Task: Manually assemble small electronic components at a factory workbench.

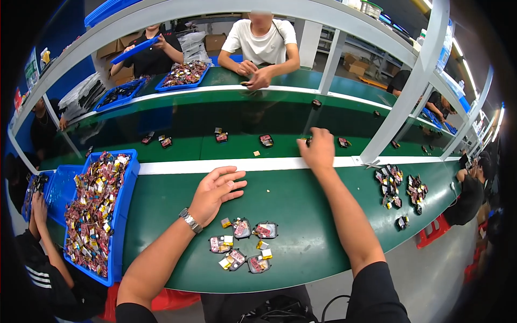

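My left hand [215, 191] hovers palm down over the green work surface [301, 204], fingers spread and holding nothing, with a metal watch on the wrist. Just below it lies a cluster of small black-framed parts with pink and yellow pieces [243, 245]. My right hand [319, 149] reaches forward across the white edge strip [253, 164] onto the green conveyor belt [188, 145]. Its fingers curl down at a small dark part [308, 141]; whether it grips that part is not visible.
A blue tray [127, 185] heaped with small parts stands at my left. More parts ride the belt, among them one [266, 140] and another [221, 137]. Two piles of parts [401, 188] lie at right. Other people sit opposite and at both sides. White frame posts [401, 107] rise from the belt edge.
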`<state>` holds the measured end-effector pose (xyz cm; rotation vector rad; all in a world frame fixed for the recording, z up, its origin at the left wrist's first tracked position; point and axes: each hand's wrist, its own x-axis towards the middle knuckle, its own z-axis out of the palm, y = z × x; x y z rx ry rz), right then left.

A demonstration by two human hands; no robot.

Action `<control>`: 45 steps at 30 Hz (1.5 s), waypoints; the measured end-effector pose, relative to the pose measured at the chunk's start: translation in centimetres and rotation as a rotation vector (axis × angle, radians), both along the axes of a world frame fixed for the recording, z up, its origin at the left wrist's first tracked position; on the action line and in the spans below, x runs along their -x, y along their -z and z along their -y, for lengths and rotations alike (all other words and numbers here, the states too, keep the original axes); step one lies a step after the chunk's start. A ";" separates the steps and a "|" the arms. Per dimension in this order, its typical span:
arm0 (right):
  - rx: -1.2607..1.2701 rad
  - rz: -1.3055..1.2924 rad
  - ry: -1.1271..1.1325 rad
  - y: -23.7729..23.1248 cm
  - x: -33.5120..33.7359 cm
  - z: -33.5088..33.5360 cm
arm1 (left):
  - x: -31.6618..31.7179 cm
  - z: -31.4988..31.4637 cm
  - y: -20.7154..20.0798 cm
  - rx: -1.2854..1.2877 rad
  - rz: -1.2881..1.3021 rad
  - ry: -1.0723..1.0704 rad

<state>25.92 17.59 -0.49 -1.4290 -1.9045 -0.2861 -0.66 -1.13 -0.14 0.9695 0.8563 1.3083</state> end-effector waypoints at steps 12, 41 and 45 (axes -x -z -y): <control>0.305 -0.429 -0.123 1.3 -3.7 -1.0 | 0.0 -0.2 0.1 0.019 -0.039 0.003; 0.153 -0.036 -0.975 -2.8 5.6 13.7 | -0.7 0.6 -0.2 0.156 -0.016 0.240; 0.158 -0.028 -0.985 -2.9 5.6 13.7 | -0.9 0.6 -0.1 0.142 -0.012 0.208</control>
